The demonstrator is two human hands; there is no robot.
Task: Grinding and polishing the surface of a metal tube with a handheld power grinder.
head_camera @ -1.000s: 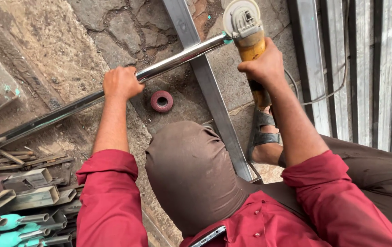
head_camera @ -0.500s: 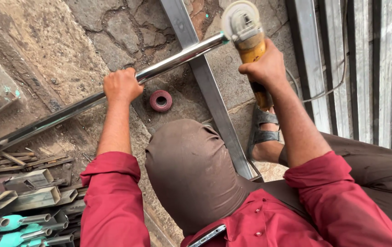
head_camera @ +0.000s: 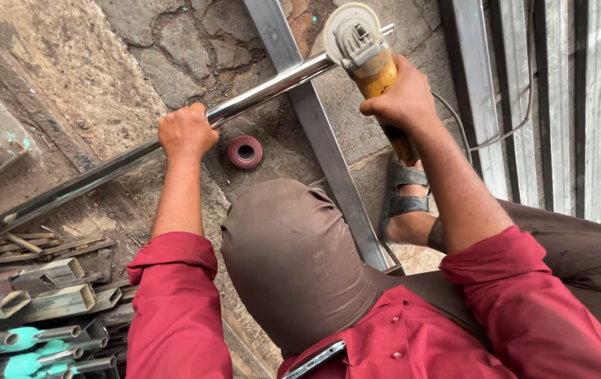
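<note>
A long shiny steel pipe [head_camera: 265,90] runs diagonally from lower left to upper right above the stone floor. My left hand [head_camera: 187,130] grips it near its middle. My right hand [head_camera: 404,100] holds the yellow body of an angle grinder [head_camera: 364,52], whose disc end sits on the pipe near its upper right end. The grinder's cable [head_camera: 497,133] trails off to the right. The pipe rests across a flat grey steel bar [head_camera: 314,126] that lies on the ground.
A small red flap wheel [head_camera: 245,151] lies on the floor under the pipe. Square steel tube offcuts [head_camera: 41,295] and teal-tipped pieces [head_camera: 27,347] pile at lower left. Upright steel tubes [head_camera: 560,105] stand at right. My knee [head_camera: 293,260] and sandalled foot [head_camera: 402,203] are below.
Hardly anything differs: the view has shifted slightly, and both hands keep their hold with the grinder at the same spot on the pipe.
</note>
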